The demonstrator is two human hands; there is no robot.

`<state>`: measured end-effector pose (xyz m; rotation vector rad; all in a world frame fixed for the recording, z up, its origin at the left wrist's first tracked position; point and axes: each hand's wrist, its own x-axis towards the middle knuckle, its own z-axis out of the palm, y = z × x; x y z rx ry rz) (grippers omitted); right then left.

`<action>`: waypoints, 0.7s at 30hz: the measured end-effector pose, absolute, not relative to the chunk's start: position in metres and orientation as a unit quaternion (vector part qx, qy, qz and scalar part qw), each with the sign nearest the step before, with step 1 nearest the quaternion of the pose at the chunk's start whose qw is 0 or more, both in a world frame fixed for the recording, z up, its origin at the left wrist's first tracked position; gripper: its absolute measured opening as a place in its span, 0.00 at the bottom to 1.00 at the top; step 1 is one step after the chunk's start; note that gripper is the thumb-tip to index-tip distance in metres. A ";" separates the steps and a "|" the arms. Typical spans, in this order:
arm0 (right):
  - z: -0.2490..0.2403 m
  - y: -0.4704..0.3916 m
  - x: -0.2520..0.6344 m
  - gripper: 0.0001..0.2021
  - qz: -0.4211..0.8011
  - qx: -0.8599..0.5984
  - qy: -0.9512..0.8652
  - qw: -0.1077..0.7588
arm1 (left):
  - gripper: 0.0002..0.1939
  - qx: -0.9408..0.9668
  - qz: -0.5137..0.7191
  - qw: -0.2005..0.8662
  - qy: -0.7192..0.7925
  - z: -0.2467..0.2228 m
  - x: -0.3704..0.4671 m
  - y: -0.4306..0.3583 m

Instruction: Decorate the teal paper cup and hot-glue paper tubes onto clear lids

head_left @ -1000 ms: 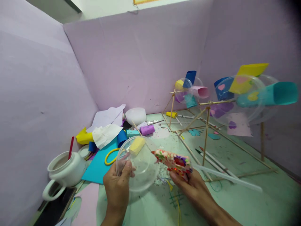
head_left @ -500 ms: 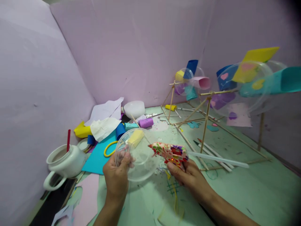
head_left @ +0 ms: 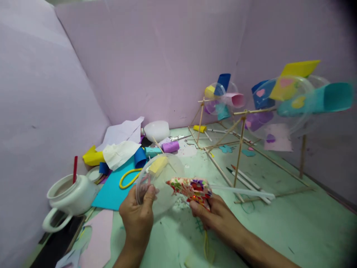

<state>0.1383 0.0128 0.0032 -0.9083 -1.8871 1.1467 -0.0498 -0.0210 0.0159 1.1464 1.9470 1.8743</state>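
My left hand [head_left: 138, 210] pinches the rim of a clear round plastic lid [head_left: 164, 193], which is tilted over the table. My right hand [head_left: 213, 214] is wrapped round the handle of a flower-patterned glue gun [head_left: 192, 188]. The gun's tip points left at the lid, with a small gap between them. A long clear glue stick [head_left: 242, 191] sticks out of the gun's back. Through the lid's upper part a pale yellow piece [head_left: 158, 165] shows; whether it is attached cannot be made out.
At left are a white teapot [head_left: 68, 195] with a red stick, a turquoise sheet [head_left: 111, 190], yellow-handled scissors [head_left: 128, 179] and paper scraps. Two stick frames with coloured paddle wheels [head_left: 295, 100] stand at right, near pencils [head_left: 248, 182]. A purple roll [head_left: 170, 146] lies behind the lid.
The lid has turned more edge-on in my left hand. My right hand and the glue gun have moved left and slightly down. The whole view has shifted a little.
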 end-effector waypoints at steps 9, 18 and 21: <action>0.003 0.014 0.140 0.14 0.452 -0.353 -0.742 0.347 | 0.09 0.402 0.641 0.112 0.645 0.017 -0.041 -0.020; 0.004 0.007 0.135 0.16 0.422 -0.381 -0.742 0.355 | 0.06 0.462 0.615 0.022 0.639 0.002 -0.043 -0.026; 0.006 0.002 0.132 0.17 0.410 -0.385 -0.745 0.358 | 0.06 0.470 0.608 -0.011 0.640 -0.001 -0.041 -0.028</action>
